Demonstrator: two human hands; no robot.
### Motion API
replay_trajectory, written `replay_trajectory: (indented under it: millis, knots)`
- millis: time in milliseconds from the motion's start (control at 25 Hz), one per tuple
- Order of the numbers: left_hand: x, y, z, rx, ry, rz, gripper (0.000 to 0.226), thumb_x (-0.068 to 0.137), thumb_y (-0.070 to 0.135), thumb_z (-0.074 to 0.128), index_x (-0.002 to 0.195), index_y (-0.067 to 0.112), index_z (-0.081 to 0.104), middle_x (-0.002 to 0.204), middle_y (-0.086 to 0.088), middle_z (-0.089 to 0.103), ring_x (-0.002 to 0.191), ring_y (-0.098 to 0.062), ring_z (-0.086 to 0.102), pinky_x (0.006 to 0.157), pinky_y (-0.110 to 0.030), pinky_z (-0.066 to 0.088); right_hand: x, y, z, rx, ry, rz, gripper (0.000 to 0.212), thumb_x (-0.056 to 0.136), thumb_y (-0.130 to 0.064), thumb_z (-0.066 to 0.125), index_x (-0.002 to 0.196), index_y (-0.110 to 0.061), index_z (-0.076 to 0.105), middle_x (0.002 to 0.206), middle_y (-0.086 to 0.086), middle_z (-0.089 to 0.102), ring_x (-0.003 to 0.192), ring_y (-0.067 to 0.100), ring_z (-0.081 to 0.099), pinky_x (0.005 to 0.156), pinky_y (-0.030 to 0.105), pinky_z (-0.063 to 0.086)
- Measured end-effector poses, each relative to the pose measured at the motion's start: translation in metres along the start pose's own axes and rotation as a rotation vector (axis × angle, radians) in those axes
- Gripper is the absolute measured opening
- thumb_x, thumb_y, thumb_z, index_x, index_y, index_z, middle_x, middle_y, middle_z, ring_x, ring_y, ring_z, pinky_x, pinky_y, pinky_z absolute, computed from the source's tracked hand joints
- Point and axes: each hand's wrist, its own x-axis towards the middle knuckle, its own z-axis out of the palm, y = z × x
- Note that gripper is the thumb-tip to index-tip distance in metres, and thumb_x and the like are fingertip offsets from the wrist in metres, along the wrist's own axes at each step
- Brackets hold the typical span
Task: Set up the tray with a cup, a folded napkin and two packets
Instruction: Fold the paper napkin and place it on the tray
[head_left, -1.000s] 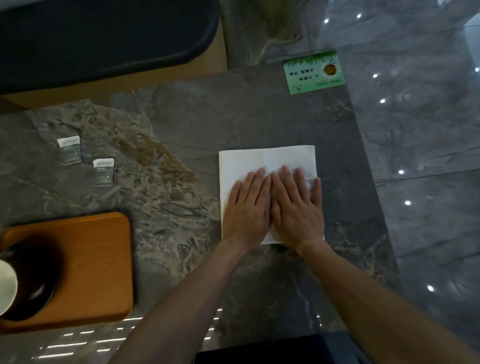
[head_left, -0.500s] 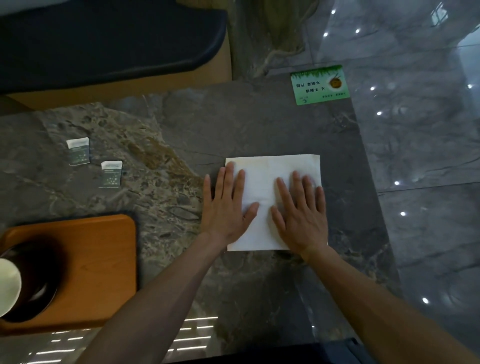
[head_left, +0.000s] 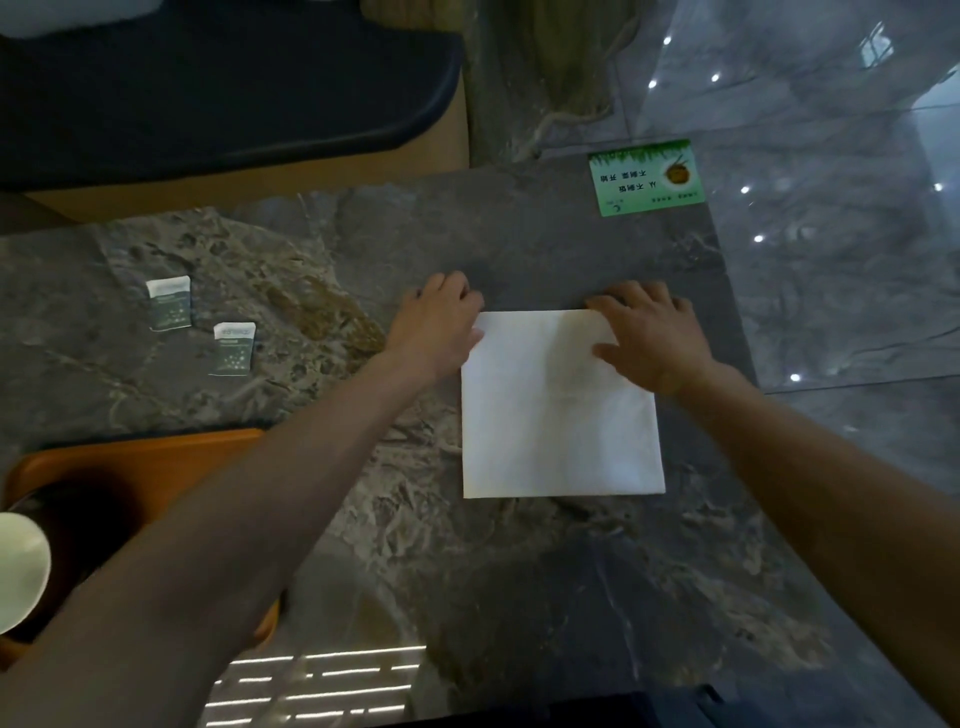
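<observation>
The left hand (head_left: 439, 325) and right hand (head_left: 649, 338) each grip a far corner of the white napkin (head_left: 561, 415), fingers curled over its edge. The napkin lies flat on the marble bench (head_left: 467, 571). Two packets (head_left: 169, 303) (head_left: 234, 348) lie well to the left, beyond the wooden tray (head_left: 156, 457) holding the cup (head_left: 21, 569).

Green card (head_left: 647, 177) on table, beyond right hand (head_left: 652, 338), near far right corner: printed Chinese characters, upside down to camera, too small to read reliably; round brown emblem at its right end; small line of print along lower edge, illegible.

Two packets left of left hand (head_left: 436, 325): farther packet (head_left: 169, 303) and nearer packet (head_left: 233, 348), each with white top band and faint line of print above dotted pattern; wording too blurred to read.
</observation>
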Motion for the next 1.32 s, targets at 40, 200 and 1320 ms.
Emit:
replay_trajectory:
  millis: [40, 200, 1320]
  knots:
    - [0.003, 0.0, -0.004, -0.029, -0.022, -0.003, 0.025, 0.092, 0.027, 0.057, 0.114, 0.015, 0.054, 0.12, -0.01, 0.047, 0.111, -0.03, 0.048, 0.088, -0.045, 0.043, 0.003, 0.0, -0.004, 0.01, -0.019, 0.006, 0.06, 0.086, -0.04, 0.064, 0.139, -0.027, 0.039, 0.14, 0.008, 0.042, 0.127, 0.034, 0.038, 0.102, 0.055, 0.035]
    - [0.013, 0.007, -0.015, -0.07, -0.126, -0.113, 0.017, 0.09, 0.024, 0.059, 0.105, 0.018, 0.051, 0.109, -0.009, 0.051, 0.093, -0.031, 0.057, 0.073, -0.04, 0.047, 0.02, -0.004, -0.021, -0.01, -0.143, 0.032, 0.062, 0.078, -0.043, 0.074, 0.129, -0.03, 0.043, 0.129, 0.007, 0.05, 0.121, 0.033, 0.045, 0.098, 0.057, 0.037]
    - [-0.101, 0.029, -0.036, -0.394, 0.168, 0.169, 0.012, 0.082, 0.019, 0.07, 0.093, 0.019, 0.065, 0.095, 0.001, 0.056, 0.09, -0.019, 0.053, 0.069, -0.042, 0.051, -0.102, -0.006, -0.047, 0.319, 0.0, -0.019, 0.014, 0.088, -0.026, 0.062, 0.101, -0.032, 0.066, 0.094, -0.01, 0.056, 0.087, 0.011, 0.053, 0.08, 0.034, 0.048]
